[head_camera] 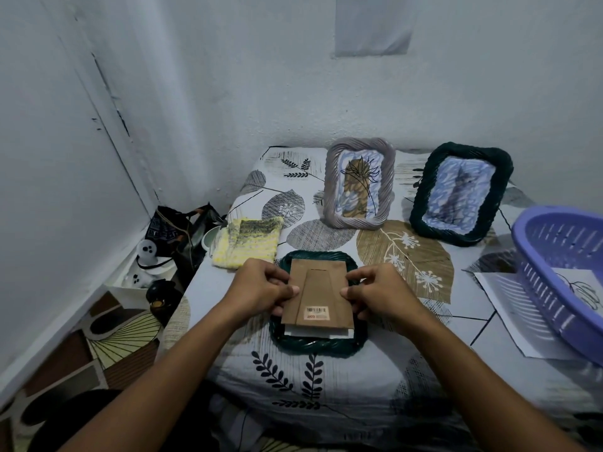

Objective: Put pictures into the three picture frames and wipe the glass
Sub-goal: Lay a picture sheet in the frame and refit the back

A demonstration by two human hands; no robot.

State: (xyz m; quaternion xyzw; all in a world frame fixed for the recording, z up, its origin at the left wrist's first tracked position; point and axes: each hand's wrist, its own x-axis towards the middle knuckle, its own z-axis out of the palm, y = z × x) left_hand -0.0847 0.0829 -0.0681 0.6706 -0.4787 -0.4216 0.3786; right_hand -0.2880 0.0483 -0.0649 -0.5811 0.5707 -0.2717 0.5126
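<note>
A barcode sticker point(316, 313) is showing on the brown backing board point(318, 298); its red strip's lettering is proving too small to read.

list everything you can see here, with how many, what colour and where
standing frames: 2, grey and dark green, back of bed, pictures inside
face-down frame: 1, dark green, centre
backing board: 1, brown, barcode sticker, on that frame
white sheet: 1, under the board
cloth: 1, yellow-grey, left of frame
basket: 1, purple, right edge
printed paper: 1, white, beneath basket
left hand: pinches board's left edge
right hand: pinches its right edge
</note>
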